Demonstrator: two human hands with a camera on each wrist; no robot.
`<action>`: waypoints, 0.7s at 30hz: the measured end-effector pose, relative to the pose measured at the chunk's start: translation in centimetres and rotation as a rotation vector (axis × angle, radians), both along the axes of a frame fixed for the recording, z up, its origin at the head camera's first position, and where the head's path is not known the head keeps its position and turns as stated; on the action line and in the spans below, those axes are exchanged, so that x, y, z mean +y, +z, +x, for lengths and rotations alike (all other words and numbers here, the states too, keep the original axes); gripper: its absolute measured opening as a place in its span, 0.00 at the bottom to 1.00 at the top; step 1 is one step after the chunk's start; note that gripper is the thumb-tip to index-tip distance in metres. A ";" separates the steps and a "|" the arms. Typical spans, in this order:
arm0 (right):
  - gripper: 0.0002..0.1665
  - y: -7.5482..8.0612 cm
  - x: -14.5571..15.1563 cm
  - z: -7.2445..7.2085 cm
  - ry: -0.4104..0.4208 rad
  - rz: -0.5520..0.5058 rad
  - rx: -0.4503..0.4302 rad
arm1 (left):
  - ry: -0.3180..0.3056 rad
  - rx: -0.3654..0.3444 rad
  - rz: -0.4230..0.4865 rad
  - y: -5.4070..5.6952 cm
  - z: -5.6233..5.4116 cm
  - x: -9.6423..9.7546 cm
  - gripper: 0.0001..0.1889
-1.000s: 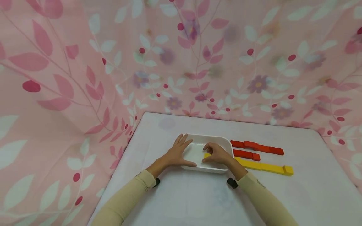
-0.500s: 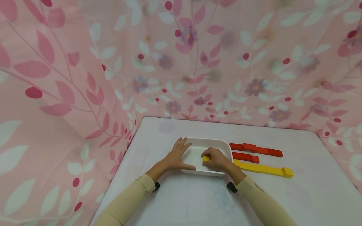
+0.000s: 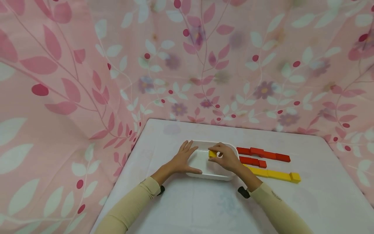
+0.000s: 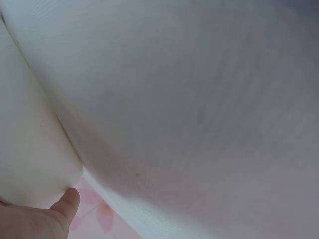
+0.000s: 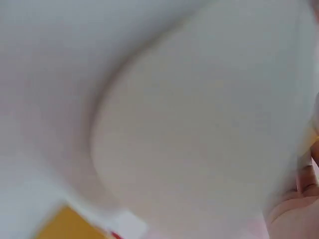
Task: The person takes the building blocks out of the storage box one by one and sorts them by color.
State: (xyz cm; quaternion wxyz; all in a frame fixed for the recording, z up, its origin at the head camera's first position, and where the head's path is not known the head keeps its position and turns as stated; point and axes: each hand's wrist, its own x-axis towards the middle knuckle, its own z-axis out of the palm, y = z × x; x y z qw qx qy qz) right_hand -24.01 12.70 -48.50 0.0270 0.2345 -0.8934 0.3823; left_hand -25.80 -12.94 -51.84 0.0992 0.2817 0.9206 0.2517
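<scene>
A white plastic tray (image 3: 204,164) stands on the table between both hands. Over its left end lies my left hand (image 3: 182,161), fingers spread, the thumb along the near rim. Only part of that hand (image 4: 42,219) shows in the left wrist view, beside the tray's outer wall (image 4: 35,124). My right hand (image 3: 229,159) pinches a small yellow block (image 3: 212,154) between thumb and fingers above the tray floor. In the right wrist view the tray wall (image 5: 199,124) is blurred and covers most of the picture, with the right hand (image 5: 299,214) at the right edge.
Right of the tray lie two rows of red blocks, a longer far row (image 3: 270,154) and a shorter one (image 3: 252,161). Nearer runs a row of yellow blocks (image 3: 277,175) with a block on its right end. Pink floral cloth (image 3: 204,65) hangs behind the white-covered table (image 3: 198,208).
My right hand first hovers over the yellow block, then grasps it from the tray floor and now lifts it toward the far side. The left hand stays at the tray's left end.
</scene>
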 end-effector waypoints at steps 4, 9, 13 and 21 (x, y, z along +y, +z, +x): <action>0.26 2.4 1.8 1.3 -0.020 -0.082 0.054 | -0.002 -0.002 0.007 0.0 -0.1 0.0 0.61; 0.23 3.7 5.6 2.4 -0.111 -0.130 0.136 | -0.017 0.023 0.025 -0.1 -0.2 -0.1 0.61; 0.22 3.3 9.0 2.9 -0.203 -0.113 0.142 | -0.022 0.035 0.038 -0.1 -0.4 -0.2 0.61; 0.23 0.3 12.7 5.2 -0.305 0.016 0.042 | -0.026 0.032 0.037 -0.4 -0.4 -0.2 0.61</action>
